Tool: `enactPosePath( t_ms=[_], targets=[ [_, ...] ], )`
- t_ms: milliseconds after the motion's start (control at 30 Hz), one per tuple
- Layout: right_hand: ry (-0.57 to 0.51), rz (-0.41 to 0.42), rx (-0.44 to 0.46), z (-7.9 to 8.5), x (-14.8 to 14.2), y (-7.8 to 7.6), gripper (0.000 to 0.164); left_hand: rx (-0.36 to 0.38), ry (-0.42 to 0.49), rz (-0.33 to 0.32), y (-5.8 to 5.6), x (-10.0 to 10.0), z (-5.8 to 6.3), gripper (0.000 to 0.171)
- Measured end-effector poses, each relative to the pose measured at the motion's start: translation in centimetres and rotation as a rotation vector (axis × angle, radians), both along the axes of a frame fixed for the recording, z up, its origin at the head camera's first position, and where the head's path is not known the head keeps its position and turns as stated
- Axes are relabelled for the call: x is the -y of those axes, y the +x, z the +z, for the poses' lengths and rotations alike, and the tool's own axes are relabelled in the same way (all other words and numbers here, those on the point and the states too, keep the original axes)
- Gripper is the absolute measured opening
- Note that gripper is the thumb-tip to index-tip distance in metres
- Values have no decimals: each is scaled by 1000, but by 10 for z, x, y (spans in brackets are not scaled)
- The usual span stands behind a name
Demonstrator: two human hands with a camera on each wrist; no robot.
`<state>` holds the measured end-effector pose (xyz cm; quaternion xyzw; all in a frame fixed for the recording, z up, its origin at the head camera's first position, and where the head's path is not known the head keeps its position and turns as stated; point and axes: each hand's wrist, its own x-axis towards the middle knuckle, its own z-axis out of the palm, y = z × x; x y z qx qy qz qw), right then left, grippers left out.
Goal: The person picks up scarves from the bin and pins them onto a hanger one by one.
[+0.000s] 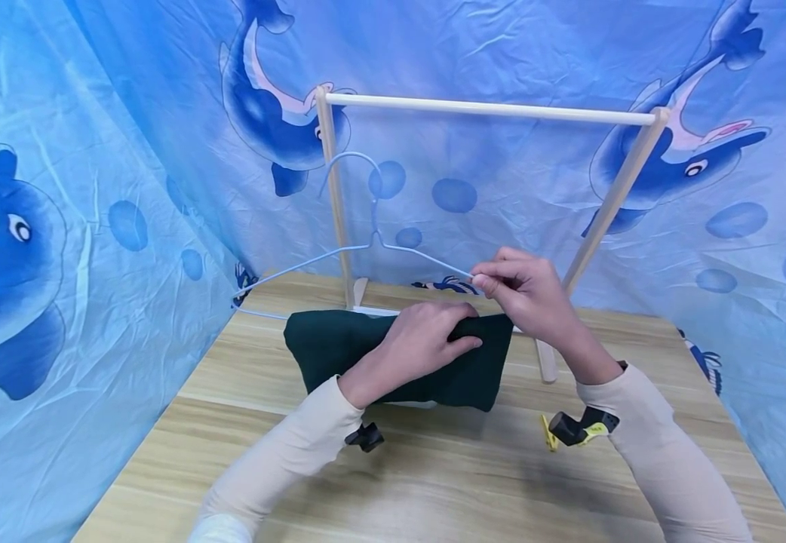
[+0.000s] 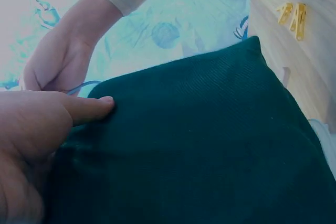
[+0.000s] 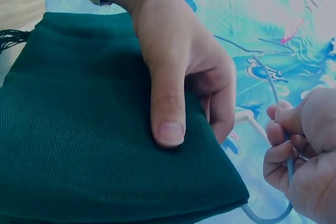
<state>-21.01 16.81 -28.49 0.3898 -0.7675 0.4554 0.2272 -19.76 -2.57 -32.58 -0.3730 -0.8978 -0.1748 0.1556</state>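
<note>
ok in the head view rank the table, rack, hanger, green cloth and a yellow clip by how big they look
By overall outline, largest to smallest:
1. Table
2. Rack
3. Hanger and green cloth: unsure; the hanger spreads wider, but the cloth hides part of it
4. Yellow clip

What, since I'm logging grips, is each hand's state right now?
Left hand: closed, holding the green cloth, thumb on top.
Right hand: closed, fingers gripping the hanger by its side.
</note>
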Motion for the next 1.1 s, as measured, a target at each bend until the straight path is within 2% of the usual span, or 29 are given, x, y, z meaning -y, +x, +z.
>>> enactPosePath(
  t_ms=[233,400,500,633,767,867,967,1100],
  targets=[
    [-2,-7,-3,-2,-2,-4,17,-21,159,-26,9,20,7,33],
    [-3,-10,0,-3,-5,-7,17,76,335,-62,19,46,14,29],
    [-5,-10,4,-4,-7,-9,17,112,405,-59,26,62,19,27],
    [-6,-10,6,-5,-11,-12,18,69,452,-36,34,85,25,27],
    [-2,-22,-1,-6,-15,-14,19,-24,501,-19,37,107,32,26],
    [2,-20,-9,-6,-17,-15,18,-98,534,-11,37,122,37,27],
    [4,-18,-13,-6,-19,-15,17,-129,592,-7,36,134,41,28],
    [5,-26,-11,-6,-20,-16,17,-149,652,38,31,149,45,33]
  ],
)
